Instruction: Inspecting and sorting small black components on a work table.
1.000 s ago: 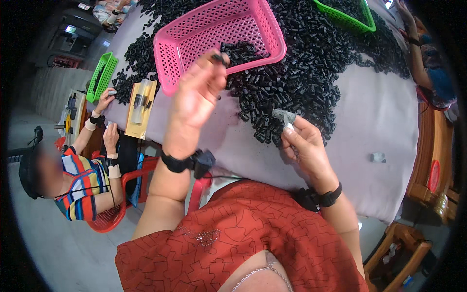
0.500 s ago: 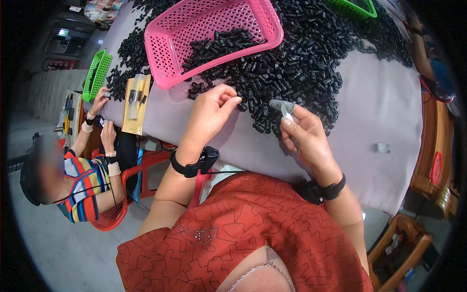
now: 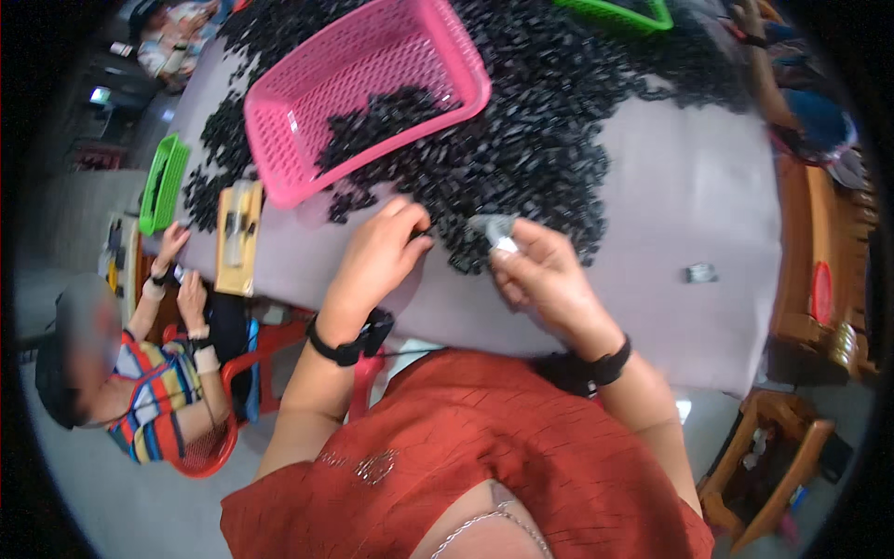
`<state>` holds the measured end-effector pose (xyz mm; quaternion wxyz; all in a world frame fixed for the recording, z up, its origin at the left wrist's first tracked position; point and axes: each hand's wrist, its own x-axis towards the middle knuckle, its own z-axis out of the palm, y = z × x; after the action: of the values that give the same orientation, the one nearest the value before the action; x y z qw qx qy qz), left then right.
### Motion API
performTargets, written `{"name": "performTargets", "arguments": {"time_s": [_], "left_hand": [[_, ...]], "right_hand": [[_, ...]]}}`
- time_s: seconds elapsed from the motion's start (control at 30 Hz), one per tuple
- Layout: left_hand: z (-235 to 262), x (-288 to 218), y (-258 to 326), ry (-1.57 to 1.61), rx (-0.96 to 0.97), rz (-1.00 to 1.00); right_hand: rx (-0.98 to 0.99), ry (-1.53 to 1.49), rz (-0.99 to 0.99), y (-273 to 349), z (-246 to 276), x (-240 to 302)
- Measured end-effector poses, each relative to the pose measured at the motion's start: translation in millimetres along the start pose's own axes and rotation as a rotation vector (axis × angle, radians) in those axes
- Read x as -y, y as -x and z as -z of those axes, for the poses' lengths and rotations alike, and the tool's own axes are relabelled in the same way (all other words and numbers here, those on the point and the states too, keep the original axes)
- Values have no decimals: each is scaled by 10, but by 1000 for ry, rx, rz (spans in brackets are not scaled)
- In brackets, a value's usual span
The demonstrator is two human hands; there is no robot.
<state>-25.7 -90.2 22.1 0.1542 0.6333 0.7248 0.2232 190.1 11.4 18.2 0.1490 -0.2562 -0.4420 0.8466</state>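
Note:
My left hand (image 3: 377, 265) rests at the near edge of a big heap of small black parts (image 3: 549, 121), its fingertips pinching at one of them. My right hand (image 3: 540, 275) holds a small grey tool (image 3: 494, 228) just to the right, fingers closed on it. A pink mesh basket (image 3: 307, 84) partly filled with the black parts stands beyond my left hand on the pale table (image 3: 689, 196).
A lone black part (image 3: 700, 273) lies on the table at right. A yellow wooden jig (image 3: 237, 238) and a green basket (image 3: 161, 184) sit at left, where another person in a striped shirt (image 3: 149, 410) works. Another green basket (image 3: 624, 14) stands far back. Wooden chairs (image 3: 810, 317) stand at right.
My left hand came back from over the pink basket down to the near edge of the heap. My right hand stayed put with the grey tool.

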Motion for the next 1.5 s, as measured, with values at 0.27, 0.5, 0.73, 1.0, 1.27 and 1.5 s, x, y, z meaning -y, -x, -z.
{"name": "performTargets", "arguments": {"time_s": [0.27,0.5,0.73,1.0,1.27,1.5], "left_hand": [[-13,-23,12,194,-15,88],[-124,-101,79,1234,49,335],[-339,-113,104,1765,126,429],[-347,-115,74,1808,183,461],[-369,-71,51,1850,234,438],[-385,-81,88,1899,257,445]], "right_hand": [[64,27,13,-11,44,-26],[242,30,80,43,-49,-18],[272,204,96,45,-41,-1],[320,136,46,25,-15,-10],[317,63,18,-3,-16,16],[331,28,-18,37,-31,1]]}}
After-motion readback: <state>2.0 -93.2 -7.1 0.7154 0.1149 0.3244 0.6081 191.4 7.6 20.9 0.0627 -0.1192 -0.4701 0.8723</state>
